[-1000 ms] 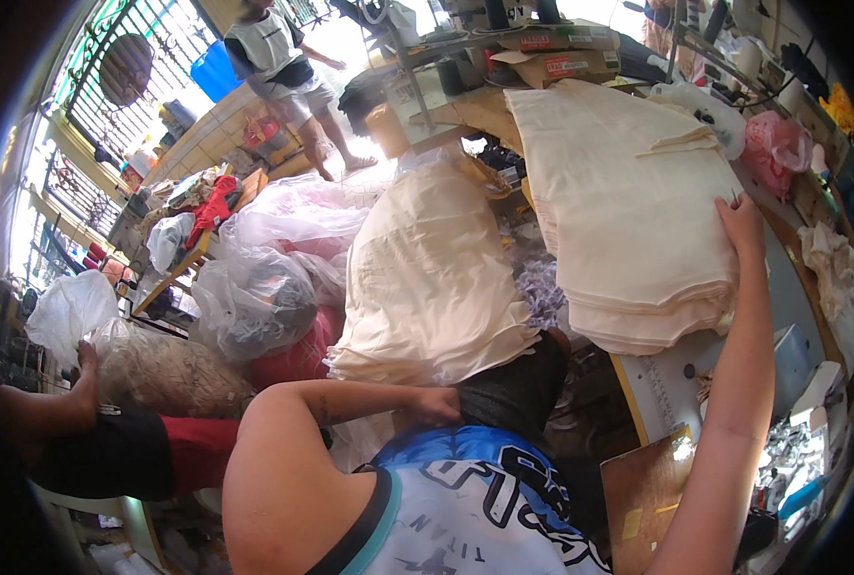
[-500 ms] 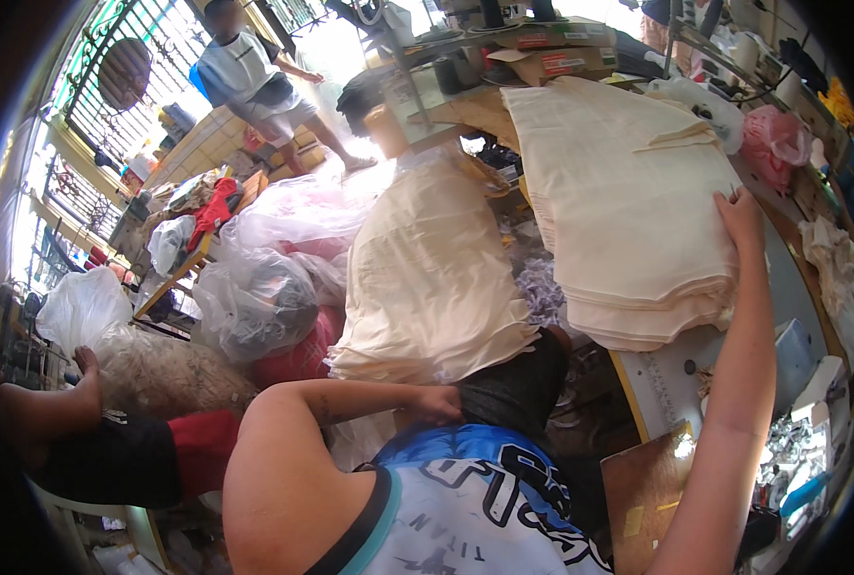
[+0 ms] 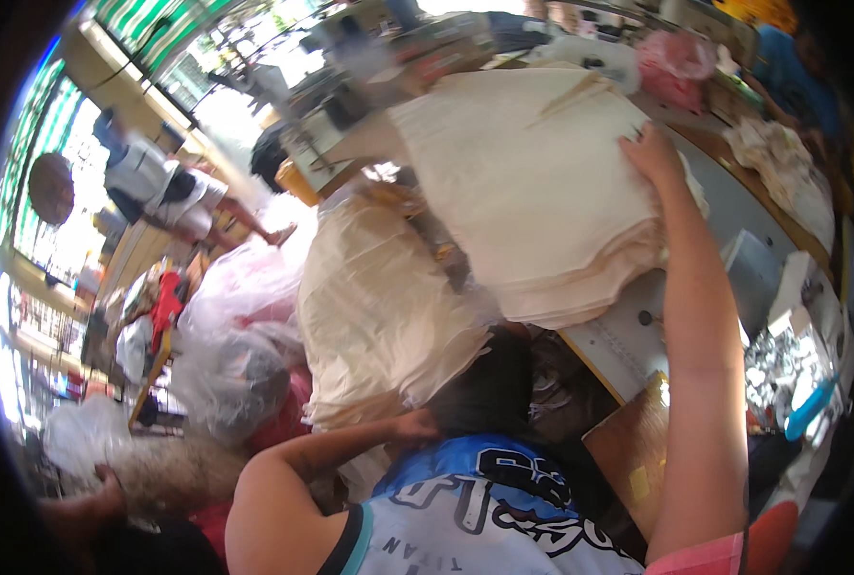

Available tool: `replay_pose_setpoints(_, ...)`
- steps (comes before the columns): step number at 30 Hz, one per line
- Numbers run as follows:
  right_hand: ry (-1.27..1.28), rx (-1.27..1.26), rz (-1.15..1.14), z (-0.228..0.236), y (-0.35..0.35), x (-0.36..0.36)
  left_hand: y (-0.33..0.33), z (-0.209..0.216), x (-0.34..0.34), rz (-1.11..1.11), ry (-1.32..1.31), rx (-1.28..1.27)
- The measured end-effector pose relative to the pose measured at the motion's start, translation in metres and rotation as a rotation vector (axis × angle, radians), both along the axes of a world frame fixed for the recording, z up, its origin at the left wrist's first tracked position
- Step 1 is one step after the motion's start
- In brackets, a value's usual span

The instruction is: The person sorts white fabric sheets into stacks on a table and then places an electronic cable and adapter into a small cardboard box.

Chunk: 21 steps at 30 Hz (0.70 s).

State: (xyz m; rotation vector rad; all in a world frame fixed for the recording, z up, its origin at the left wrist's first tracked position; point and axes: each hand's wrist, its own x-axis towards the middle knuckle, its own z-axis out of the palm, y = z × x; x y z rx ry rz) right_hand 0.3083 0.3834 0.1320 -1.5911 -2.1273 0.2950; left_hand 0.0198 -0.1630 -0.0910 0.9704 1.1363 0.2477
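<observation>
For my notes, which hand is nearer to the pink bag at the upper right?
Right: the right hand is on the cream cloth stack, short of the pink bag; the left hand is farther, by the lap.

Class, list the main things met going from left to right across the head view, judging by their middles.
Round brown disc, red cloth, clear plastic bag, draped cream cloth, stacked cream cloth, right hand, bright blue object.

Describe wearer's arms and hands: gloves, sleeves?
Left hand and right hand ungloved; forearms bare, no watch or bracelet visible. White-and-blue top is sleeveless on the left, armhole trimmed black and teal. Pink material shows by the right upper arm; can't tell if worn.
</observation>
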Motion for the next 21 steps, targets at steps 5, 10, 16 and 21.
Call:
replay_pose_setpoints(5,0.015,-0.029,-0.035,0.007,-0.008,0.004,0.011,0.007,-0.001,0.003,0.019,0.012)
replay_pose_setpoints(10,0.009,-0.043,-0.017,0.009,-0.007,0.005,0.011,0.004,-0.004,-0.019,0.011,-0.022)
replay_pose_setpoints(16,-0.015,-0.040,-0.059,0.014,-0.015,0.002,0.016,0.014,-0.002,-0.070,0.027,-0.048)
replay_pose_setpoints(21,-0.027,-0.084,-0.055,0.018,-0.019,0.000,0.005,-0.004,-0.006,-0.046,0.025,-0.039)
